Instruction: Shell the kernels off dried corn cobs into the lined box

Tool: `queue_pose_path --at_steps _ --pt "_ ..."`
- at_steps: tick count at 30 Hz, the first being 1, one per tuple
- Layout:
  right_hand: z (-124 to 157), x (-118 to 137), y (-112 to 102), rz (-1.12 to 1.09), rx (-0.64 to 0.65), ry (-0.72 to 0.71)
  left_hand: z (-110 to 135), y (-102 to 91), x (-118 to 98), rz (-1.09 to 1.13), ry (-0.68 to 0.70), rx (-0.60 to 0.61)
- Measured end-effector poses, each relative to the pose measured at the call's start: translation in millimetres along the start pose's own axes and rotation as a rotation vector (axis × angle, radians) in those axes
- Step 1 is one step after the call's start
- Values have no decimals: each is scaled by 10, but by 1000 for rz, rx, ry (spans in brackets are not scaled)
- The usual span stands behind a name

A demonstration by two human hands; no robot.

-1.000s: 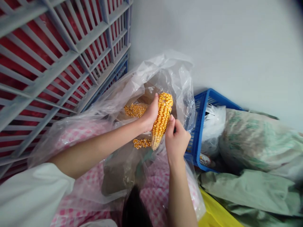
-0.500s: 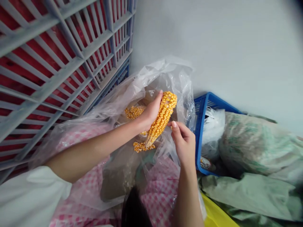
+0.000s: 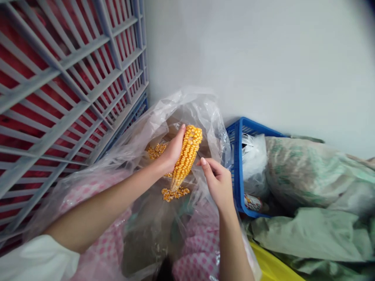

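Observation:
My left hand [image 3: 171, 153] grips a yellow corn cob [image 3: 186, 154] and holds it upright over a clear plastic bag [image 3: 164, 117] spread on my lap. My right hand [image 3: 216, 180] is just right of the cob, fingers pinched together near its side; what they hold is too small to make out. Loose yellow kernels [image 3: 175, 192] lie in the bag under the cob's tip, and a further pile of kernels [image 3: 154, 150] sits behind my left hand.
A grey slatted crate [image 3: 67, 86] over red contents fills the left. A blue plastic basket [image 3: 238, 156] holding a white bag stands to the right, against a pale wall. Green woven sacks [image 3: 310, 195] lie at the right, and pink checked cloth [image 3: 202, 249] lies under the bag.
The view has shifted, so everything sits lower and further left. My right hand has come off the cob's side and drawn slightly away. More kernels lie under the cob's tip.

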State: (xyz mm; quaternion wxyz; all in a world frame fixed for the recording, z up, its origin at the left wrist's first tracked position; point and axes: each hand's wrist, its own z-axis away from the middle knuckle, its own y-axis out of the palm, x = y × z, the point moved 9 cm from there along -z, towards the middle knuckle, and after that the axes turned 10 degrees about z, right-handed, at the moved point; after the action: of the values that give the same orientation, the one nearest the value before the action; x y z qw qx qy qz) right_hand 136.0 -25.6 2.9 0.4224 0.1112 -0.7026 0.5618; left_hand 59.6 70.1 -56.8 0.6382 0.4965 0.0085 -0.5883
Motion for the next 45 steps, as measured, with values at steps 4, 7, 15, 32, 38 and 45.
queue_pose_path --at_steps 4,7,15,32,38,45 --pt "-2 15 -20 23 2 -10 15 25 7 -4 -24 -1" --pt "5 21 -54 50 -13 -20 13 8 -12 3 -32 -30" --pt "9 71 -115 137 -68 -93 -14 -23 -35 -42 -16 -73" --pt "32 -42 104 515 -32 -68 -7 -43 -143 -558 399 -82" --pt "65 -104 -48 448 -246 140 -24 -121 -42 -418 398 -135" --pt "74 -266 -100 334 -309 254 -81 -239 173 -191 285 -201"
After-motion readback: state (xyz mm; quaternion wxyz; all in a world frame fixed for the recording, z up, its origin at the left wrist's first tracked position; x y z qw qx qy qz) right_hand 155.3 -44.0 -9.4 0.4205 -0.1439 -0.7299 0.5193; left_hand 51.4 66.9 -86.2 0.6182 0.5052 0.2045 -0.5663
